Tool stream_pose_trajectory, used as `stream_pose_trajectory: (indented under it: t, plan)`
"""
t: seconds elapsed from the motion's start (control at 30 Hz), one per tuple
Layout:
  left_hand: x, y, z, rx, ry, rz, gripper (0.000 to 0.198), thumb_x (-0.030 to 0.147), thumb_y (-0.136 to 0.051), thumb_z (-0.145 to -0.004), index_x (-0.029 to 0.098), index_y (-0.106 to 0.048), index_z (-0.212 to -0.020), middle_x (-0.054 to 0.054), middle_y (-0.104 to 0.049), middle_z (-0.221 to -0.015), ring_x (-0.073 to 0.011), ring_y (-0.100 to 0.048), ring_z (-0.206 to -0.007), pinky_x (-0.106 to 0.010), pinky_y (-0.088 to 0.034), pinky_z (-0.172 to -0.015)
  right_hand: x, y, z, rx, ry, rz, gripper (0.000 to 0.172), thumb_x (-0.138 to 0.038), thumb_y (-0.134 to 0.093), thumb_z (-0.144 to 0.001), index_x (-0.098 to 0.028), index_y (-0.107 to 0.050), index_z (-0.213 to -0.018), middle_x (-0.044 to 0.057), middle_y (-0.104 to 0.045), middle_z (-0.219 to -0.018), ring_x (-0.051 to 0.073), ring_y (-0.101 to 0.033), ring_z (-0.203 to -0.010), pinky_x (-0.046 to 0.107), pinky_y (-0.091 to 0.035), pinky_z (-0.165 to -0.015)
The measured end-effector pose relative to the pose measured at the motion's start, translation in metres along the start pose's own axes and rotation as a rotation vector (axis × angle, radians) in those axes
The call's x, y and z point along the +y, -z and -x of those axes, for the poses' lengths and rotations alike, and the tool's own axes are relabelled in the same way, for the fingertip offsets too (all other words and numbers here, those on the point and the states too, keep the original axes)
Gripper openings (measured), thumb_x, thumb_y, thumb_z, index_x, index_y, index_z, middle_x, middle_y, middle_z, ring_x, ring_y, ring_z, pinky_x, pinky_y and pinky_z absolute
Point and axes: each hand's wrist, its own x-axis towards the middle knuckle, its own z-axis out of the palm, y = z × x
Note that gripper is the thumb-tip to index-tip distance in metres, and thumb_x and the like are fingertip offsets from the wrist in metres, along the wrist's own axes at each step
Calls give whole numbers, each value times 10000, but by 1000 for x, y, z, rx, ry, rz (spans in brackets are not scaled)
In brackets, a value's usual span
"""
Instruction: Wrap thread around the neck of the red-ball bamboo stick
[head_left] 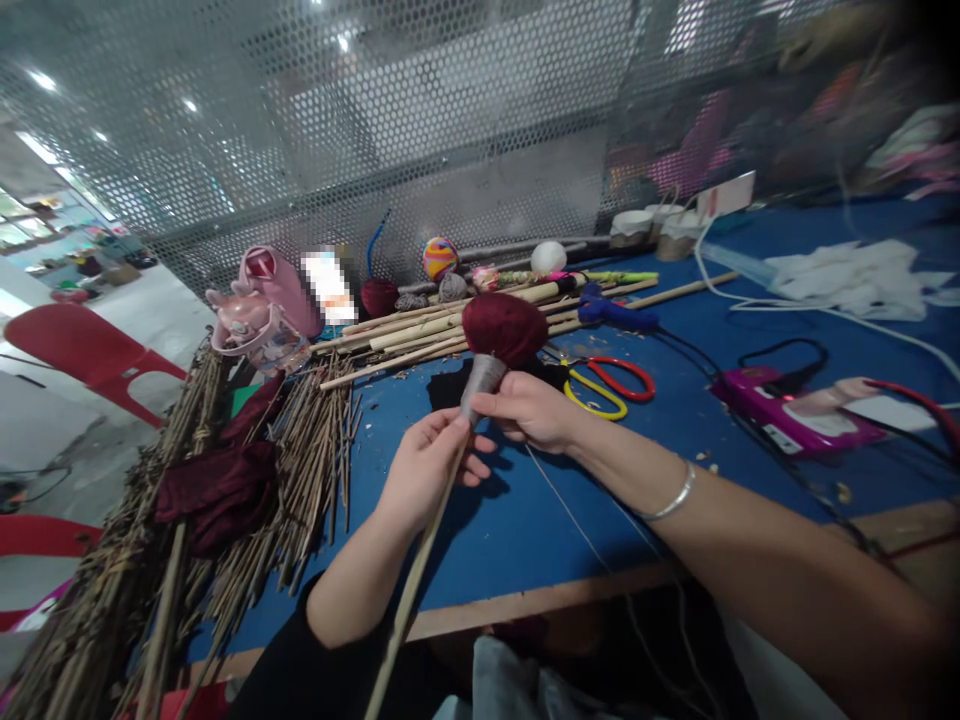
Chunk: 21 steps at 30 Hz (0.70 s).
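Note:
A long wooden stick (420,570) slants up from the lower edge of the view, topped by a dark red cloth-covered ball (505,328). Grey string (485,376) is wound closely around the neck below the ball. My left hand (429,460) is closed around the stick just under the winding. At the winding's right side my right hand (534,410) is closed, thumb and fingers pinched by the wrapped neck. A loose strand of string (574,515) hangs from beneath the right hand toward my lap. What exactly the right fingertips grip is partly hidden.
Scissors with red and yellow handles (600,390) lie behind my right wrist. A blue glue gun (616,312) and purple power strip (795,412) are right. Thin twigs (307,470) and dark red cloth (221,490) cover the left. Sticks with colourful balls (440,258) lie behind.

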Motion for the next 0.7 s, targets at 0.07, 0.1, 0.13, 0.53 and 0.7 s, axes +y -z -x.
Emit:
stream_pose_trajectory:
  t: [0.07,0.1,0.13,0.53,0.7]
  plan:
    - [-4,-2,0,129,-106,-128,486,358,-653,-691,162,-468,-1095,19,-606,-657,-73,-531,-424,-153,-381,-345,3,-3,-3,12,-40,12,332,-424,-643,-705,-117,-519,-725,-82,-391,-424,6,-174,-301,172,-90,-291]
    - [-6,-3,0,170,-153,-166,520,340,-672,-673,178,-450,-1115,43,-581,-634,-65,-507,-402,-146,-355,-321,4,-5,-3,19,-34,14,332,-426,-638,-710,-115,-526,-741,-74,-417,-440,5,-180,-303,173,-90,-293]
    - [-7,-4,0,188,-182,-179,519,328,-681,-664,183,-450,-1105,59,-559,-612,-58,-484,-383,-141,-332,-304,3,-7,-4,24,-16,18,334,-426,-634,-715,-109,-538,-768,-66,-441,-460,3,-190,-307,173,-93,-297]
    - [3,6,-4,121,-161,123,409,351,-652,-701,169,-456,-1010,5,-633,-696,-34,-412,-329,-147,-273,-276,-4,-3,3,61,153,96,248,-350,-625,-732,-108,-600,-780,-25,-568,-567,2,-232,-335,184,-120,-331]
    - [4,6,-4,112,-141,188,428,343,-675,-677,169,-461,-1005,4,-644,-695,-23,-396,-310,-141,-253,-273,-4,-2,3,62,128,110,247,-350,-635,-716,-110,-598,-761,-41,-534,-525,5,-233,-336,183,-115,-327]
